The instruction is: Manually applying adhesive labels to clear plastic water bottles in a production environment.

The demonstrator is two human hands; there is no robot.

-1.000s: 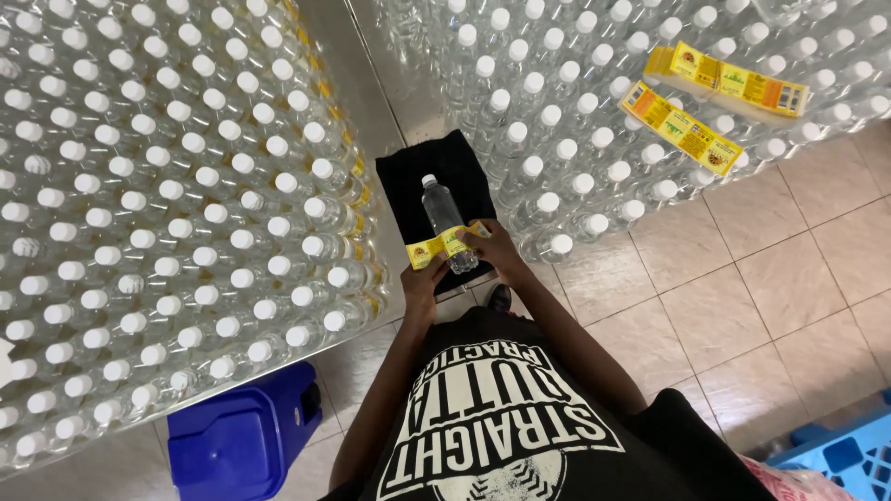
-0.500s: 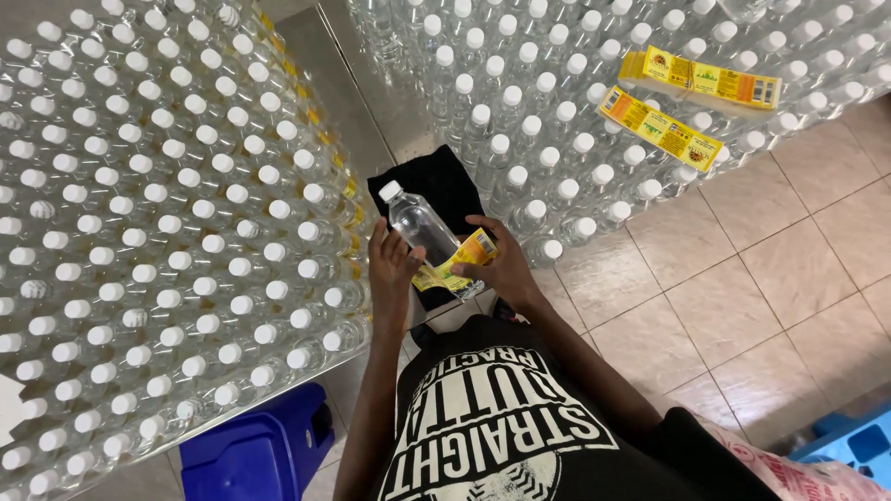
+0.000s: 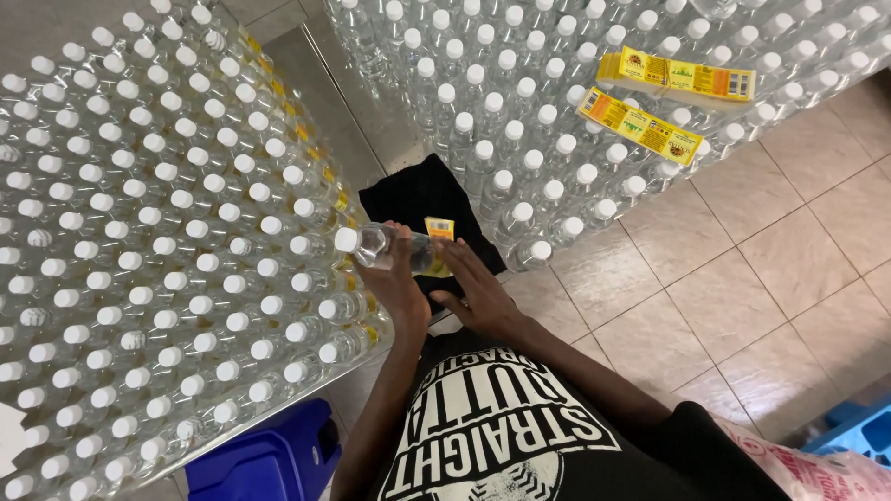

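My left hand (image 3: 399,281) grips a clear plastic bottle (image 3: 382,247) with a white cap, tipped on its side with the cap pointing left. A yellow label (image 3: 438,241) wraps the bottle's lower end. My right hand (image 3: 475,295) lies flat with fingers spread just right of the label, fingertips at the bottle's base. Both hands hover over a black cloth (image 3: 429,202) lying in the gap between two tables.
A steel table (image 3: 320,74) on the left carries many upright white-capped bottles (image 3: 167,232), some labelled yellow. A second mass of bottles (image 3: 520,121) stands at the right, with two stacks of yellow labels (image 3: 676,74) on top. Blue bin (image 3: 264,459) below, beige tiled floor (image 3: 742,260) right.
The bottle went from upright to lying sideways, cap swung left. The loose label ends are now wrapped on. My right hand let go of the label and opened flat.
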